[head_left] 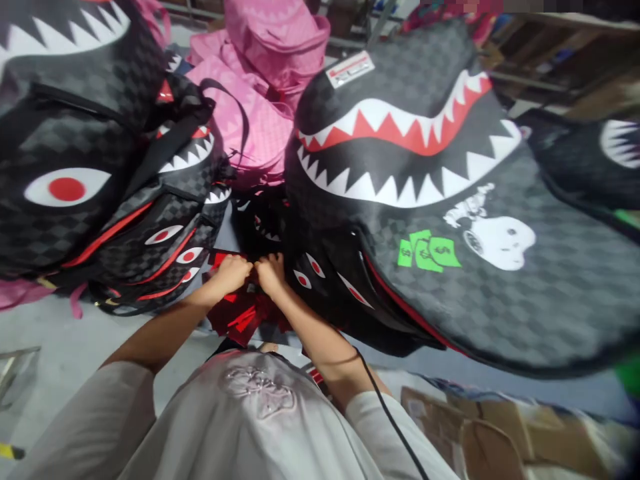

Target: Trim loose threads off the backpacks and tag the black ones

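Black-and-red bag point(243, 320), crumpled, lying low at centre

L hand point(231, 272), R hand point(271, 272) grip red-black bag point(240, 321) amid shark backpacks point(425, 200).

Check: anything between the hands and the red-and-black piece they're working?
Nothing visible. The left hand and right hand are closed on the red-and-black piece, fists side by side. The shark-mouth backpack lies to its right, stacked backpacks to its left; neither covers it.
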### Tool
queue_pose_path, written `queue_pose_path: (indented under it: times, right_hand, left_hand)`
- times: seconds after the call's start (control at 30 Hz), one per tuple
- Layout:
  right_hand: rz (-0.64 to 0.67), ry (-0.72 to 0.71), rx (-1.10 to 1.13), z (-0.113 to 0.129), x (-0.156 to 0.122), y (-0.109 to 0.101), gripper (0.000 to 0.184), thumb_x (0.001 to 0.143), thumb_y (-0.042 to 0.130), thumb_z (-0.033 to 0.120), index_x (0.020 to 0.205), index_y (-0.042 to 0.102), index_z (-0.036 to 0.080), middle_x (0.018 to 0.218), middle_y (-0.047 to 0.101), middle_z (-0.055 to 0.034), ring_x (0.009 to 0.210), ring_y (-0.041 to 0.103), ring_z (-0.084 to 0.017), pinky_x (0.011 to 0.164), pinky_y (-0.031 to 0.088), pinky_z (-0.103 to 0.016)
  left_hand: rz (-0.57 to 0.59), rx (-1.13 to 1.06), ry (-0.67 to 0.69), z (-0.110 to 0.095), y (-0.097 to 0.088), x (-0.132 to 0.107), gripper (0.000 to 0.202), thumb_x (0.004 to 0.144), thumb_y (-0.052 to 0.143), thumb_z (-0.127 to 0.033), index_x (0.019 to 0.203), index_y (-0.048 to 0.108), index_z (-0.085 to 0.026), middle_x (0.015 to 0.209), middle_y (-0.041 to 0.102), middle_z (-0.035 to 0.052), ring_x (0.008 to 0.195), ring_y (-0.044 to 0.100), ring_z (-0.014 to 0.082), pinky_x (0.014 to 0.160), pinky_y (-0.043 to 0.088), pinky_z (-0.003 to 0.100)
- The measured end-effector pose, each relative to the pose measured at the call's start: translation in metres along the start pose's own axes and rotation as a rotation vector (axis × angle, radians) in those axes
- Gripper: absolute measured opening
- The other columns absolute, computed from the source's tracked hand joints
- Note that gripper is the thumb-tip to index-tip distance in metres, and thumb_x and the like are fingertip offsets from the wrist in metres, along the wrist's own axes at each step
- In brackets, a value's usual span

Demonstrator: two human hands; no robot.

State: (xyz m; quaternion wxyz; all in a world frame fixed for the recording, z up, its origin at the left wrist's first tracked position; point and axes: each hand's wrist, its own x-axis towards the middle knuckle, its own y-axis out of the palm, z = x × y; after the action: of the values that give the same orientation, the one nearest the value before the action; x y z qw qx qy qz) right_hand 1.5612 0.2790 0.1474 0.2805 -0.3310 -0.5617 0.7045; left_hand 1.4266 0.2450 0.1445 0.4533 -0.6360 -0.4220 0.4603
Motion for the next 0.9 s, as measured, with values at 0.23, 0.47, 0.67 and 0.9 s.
queue_pose_path:
  times: [0.23,0.47,0.67,0.9]
  right_hand:
    - [-0.068,0.007,-0.048,-0.009,0.001,0.004,0.027,0.095,0.044,0.014,0.101,0.070,0.018,0.104,0.069,-0.0077,0.110,0.048,-0.027,0.113,0.011,-0.055]
    - [-0.283,-0.128,0.080,0.006,-0.026,-0.035,0.025,0.098,0.041,0.016,0.107,0.064,0.020,0.113,0.066,-0.0041,0.112,0.051,-0.021,0.107,0.032,-0.045]
    - [-0.845,0.010,0.389,-0.020,-0.184,-0.065,0.011,0.098,0.052,0.027,0.104,0.059,0.020,0.090,0.068,-0.0012,0.075,0.062,-0.011,0.069,0.047,-0.022]
    - [-1.099,0.326,-0.028,-0.079,-0.268,-0.084,0.018,0.094,0.058,0.032,0.107,0.059,0.019,0.063,0.053,0.0029,0.055,0.049,-0.012,0.057,0.038,-0.026]
  left_hand:
    - [0.011,0.207,-0.001,0.023,-0.013,-0.015,0.026,0.088,0.042,-0.014,0.091,0.068,-0.014,0.095,0.072,0.0158,0.097,0.062,0.0299,0.077,0.037,0.036]
    - [-0.405,0.001,-0.184,0.014,-0.045,-0.043,0.028,0.096,0.041,-0.036,0.098,0.066,-0.022,0.102,0.070,0.0047,0.089,0.064,0.0205,0.068,0.040,0.027]
    - [-0.765,-0.330,0.132,-0.058,-0.075,-0.076,0.024,0.096,0.048,-0.035,0.095,0.068,-0.023,0.093,0.070,0.0028,0.087,0.065,0.0161,0.080,0.049,0.027]
    - [-0.646,-0.464,0.506,-0.161,-0.076,-0.070,0.026,0.098,0.046,-0.030,0.101,0.071,-0.022,0.093,0.070,0.0041,0.085,0.066,0.0134,0.076,0.053,0.024]
